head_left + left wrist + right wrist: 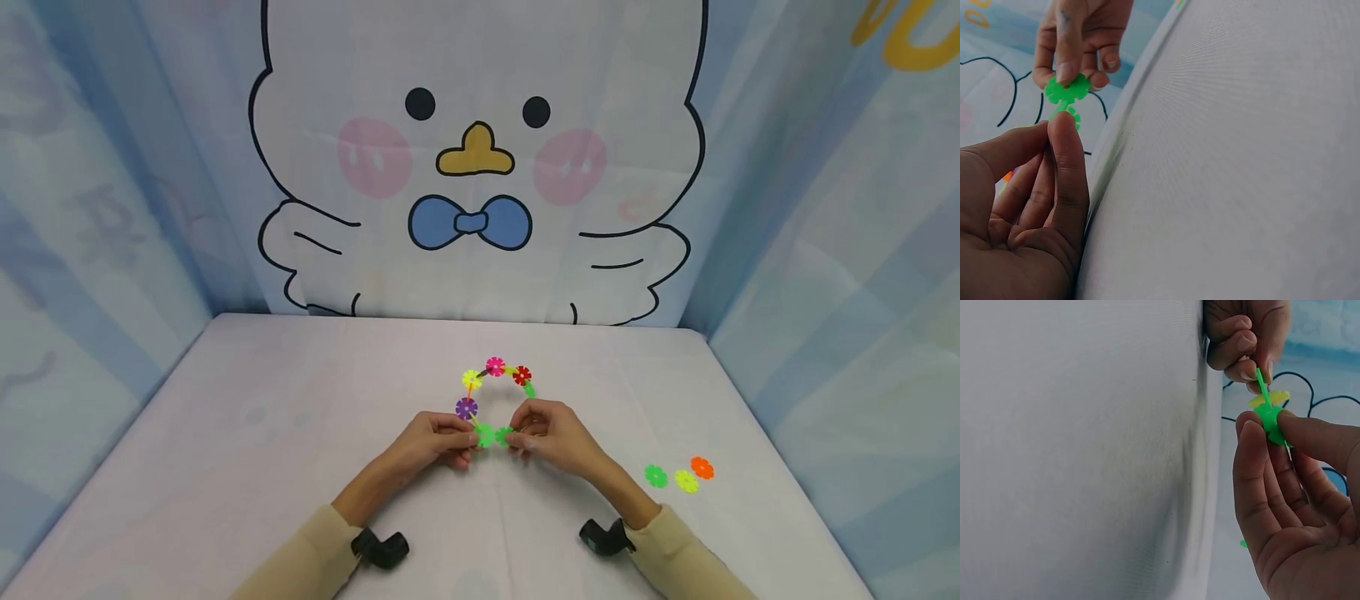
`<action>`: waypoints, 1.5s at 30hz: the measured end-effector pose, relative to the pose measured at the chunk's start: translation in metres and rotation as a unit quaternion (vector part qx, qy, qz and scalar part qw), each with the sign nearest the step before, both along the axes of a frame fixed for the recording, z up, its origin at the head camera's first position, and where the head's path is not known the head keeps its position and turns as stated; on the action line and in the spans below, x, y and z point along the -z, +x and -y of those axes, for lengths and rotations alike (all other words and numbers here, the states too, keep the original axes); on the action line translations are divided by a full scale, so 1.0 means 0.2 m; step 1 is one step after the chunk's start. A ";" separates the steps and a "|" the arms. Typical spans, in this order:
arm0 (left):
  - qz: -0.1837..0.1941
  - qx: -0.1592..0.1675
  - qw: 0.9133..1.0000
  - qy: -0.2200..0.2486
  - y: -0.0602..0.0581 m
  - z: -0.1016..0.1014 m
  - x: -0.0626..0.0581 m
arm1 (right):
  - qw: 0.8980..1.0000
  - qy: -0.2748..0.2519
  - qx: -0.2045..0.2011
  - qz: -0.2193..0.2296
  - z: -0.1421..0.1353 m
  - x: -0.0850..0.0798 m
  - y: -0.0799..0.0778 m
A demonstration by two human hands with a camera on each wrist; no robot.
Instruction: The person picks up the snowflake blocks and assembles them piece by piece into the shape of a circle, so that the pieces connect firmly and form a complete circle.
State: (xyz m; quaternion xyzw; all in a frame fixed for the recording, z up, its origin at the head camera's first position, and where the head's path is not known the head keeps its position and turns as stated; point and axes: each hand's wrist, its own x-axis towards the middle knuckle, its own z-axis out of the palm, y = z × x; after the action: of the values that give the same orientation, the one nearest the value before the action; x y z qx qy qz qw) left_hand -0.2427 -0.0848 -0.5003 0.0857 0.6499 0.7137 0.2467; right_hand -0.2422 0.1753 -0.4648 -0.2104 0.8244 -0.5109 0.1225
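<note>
Over the table my left hand (442, 437) pinches a green notched snowflake disc (485, 435) between thumb and forefinger. Facing it, the right hand (553, 433) pinches a second green disc (503, 437) the same way. The two discs lie edge to edge; whether they interlock I cannot tell. From the left hand's disc a curved chain of linked discs arches away, with a purple disc (467, 408), a yellow disc (472, 380), a pink disc (495, 367) and a red disc (522, 376). Its right end, a green disc (529, 389), runs down behind the right fingers, which hide the rest.
Three loose discs lie on the white-covered table (315, 392) to the right of the right forearm: green (656, 476), yellow (686, 481) and orange (702, 467). A printed curtain (480, 275) hangs behind the table's far edge, with more fabric at both sides.
</note>
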 end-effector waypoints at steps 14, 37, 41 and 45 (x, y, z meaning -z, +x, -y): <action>0.005 -0.004 1.000 -0.002 -0.01 0.00 0.01 | 1.000 0.021 0.002 -0.016 0.02 0.01 0.01; -0.006 -0.006 1.000 0.003 0.00 0.00 0.00 | 0.996 0.018 0.033 -0.077 0.07 0.02 0.04; -0.011 -0.001 1.000 0.005 0.00 0.01 0.00 | 0.996 0.025 0.034 -0.078 0.09 0.02 0.05; -0.012 -0.004 1.000 0.006 0.00 0.01 0.01 | 0.996 0.028 0.041 -0.079 0.09 0.02 0.05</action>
State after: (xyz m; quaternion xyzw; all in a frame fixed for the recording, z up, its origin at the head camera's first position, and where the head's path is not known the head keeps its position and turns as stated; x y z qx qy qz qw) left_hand -0.2429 -0.0866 -0.5016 0.0933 0.6488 0.7174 0.2360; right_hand -0.2325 0.1565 -0.4680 -0.2125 0.8535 -0.4740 0.0415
